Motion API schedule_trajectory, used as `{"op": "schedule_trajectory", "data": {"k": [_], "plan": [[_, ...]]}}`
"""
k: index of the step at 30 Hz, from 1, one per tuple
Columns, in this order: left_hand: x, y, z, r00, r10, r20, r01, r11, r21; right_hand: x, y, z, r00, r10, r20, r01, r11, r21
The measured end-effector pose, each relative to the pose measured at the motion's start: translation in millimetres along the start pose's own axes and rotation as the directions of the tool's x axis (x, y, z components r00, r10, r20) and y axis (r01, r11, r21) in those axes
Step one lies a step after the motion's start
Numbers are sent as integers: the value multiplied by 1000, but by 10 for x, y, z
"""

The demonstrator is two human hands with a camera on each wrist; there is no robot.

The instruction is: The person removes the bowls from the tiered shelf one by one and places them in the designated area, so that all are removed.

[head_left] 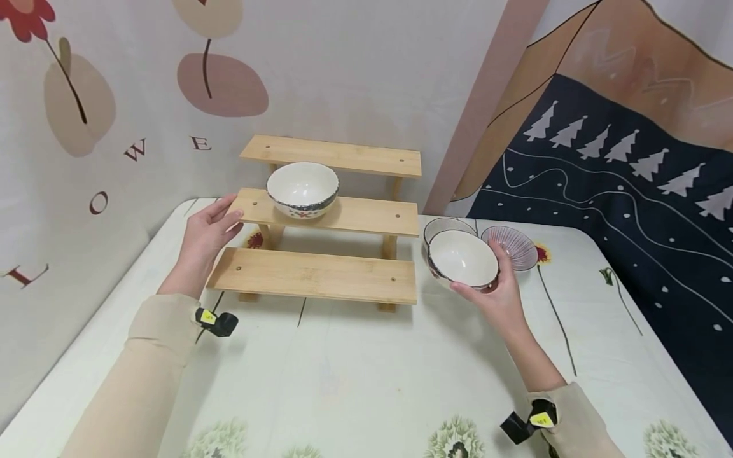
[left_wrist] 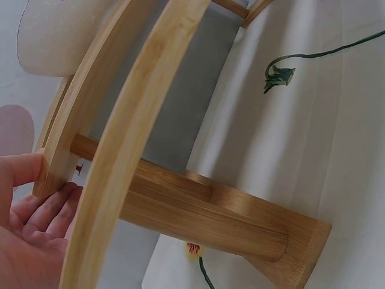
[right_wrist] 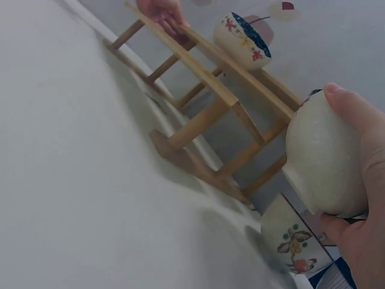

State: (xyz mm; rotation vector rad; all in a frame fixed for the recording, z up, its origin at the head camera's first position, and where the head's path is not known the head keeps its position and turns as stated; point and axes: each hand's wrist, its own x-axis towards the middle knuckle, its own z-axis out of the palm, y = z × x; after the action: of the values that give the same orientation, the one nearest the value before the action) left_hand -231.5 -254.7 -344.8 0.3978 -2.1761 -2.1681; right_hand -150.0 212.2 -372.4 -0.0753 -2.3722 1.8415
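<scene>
My left hand (head_left: 207, 234) grips the left end of the middle shelf of a three-tier wooden stand (head_left: 321, 277), thumb above and fingers below in the left wrist view. On that shelf, left of its middle, sits a white bowl (head_left: 303, 189) with a dark blue rim and painted flowers. To the right of the stand, my right hand (head_left: 499, 296) holds a second white bowl (head_left: 462, 257) by its right side; its pale outside shows in the right wrist view. Behind the held bowl stands another bowl with a painted plant (right_wrist: 295, 241), partly hidden in the head view.
A purple ribbed bowl (head_left: 512, 248) lies on the table right of the held bowl. The white tablecloth (head_left: 343, 375) has printed flowers. A patterned cloth wall (head_left: 355, 70) rises behind the stand, and a dark cloth with trees (head_left: 618, 184) hangs at the right.
</scene>
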Motion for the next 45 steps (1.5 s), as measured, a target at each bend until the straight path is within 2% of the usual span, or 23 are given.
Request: {"op": "schedule_trajectory", "data": {"k": [11, 16, 21, 30, 38, 45], "plan": [[20, -7, -1, 1000, -5, -4, 5, 1000, -14, -7, 193, -25, 999, -17, 29, 17, 1000, -14], [3, -20, -6, 1000, 19, -3, -19, 1000, 13, -5, 255, -42, 999, 0, 48, 3, 998, -62], [0, -24, -11, 999, 40, 6, -40, 999, -1, -13, 307, -56, 998, 14, 68, -8, 995, -98], [3, -22, -7, 1000, 22, -2, -22, 999, 39, -45, 380, -65, 991, 29, 133, -17, 996, -91], [6, -17, 18, 1000, 16, 0, -16, 999, 30, -77, 450, -126, 977, 67, 202, -40, 990, -135], [13, -13, 7, 1000, 10, -3, -10, 1000, 11, -95, 440, -215, 946, 113, 305, -67, 985, -156]]}}
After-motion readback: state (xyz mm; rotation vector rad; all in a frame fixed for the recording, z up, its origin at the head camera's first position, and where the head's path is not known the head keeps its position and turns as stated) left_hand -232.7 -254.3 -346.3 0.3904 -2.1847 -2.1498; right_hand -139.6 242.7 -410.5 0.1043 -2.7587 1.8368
